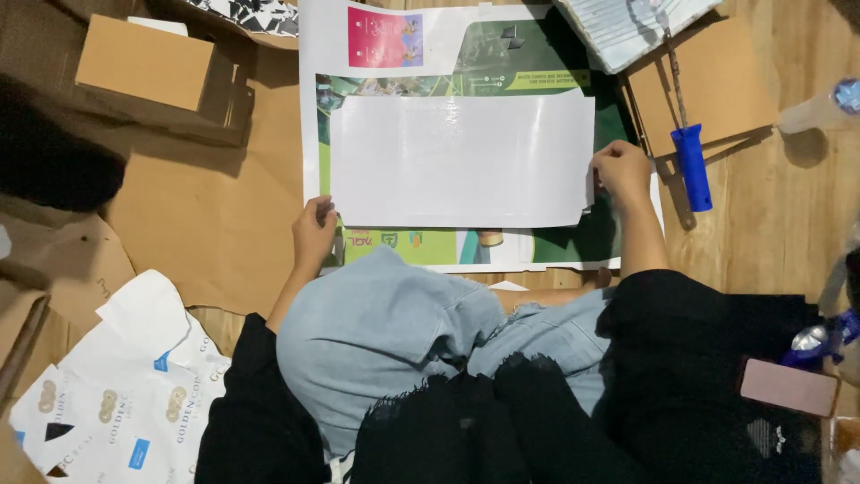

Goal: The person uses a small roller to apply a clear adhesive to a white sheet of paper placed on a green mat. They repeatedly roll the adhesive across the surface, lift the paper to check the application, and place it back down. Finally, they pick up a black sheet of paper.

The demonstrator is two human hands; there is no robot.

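Observation:
A glossy white sheet (461, 159) lies flat on a larger printed poster (546, 63) with green and pink areas. My left hand (313, 235) grips the white sheet's lower left corner. My right hand (621, 172) pinches the sheet's right edge. Both hands hold the sheet against the poster. My bent knee in light denim (385, 332) sits just below the poster's near edge.
A blue-handled paint roller (692, 166) rests on brown cardboard (708, 85) to the right. A cardboard box (148, 61) stands at far left, printed white paper (116, 394) at lower left. A pink phone (788, 387) and plastic bottle (820, 108) are on the right.

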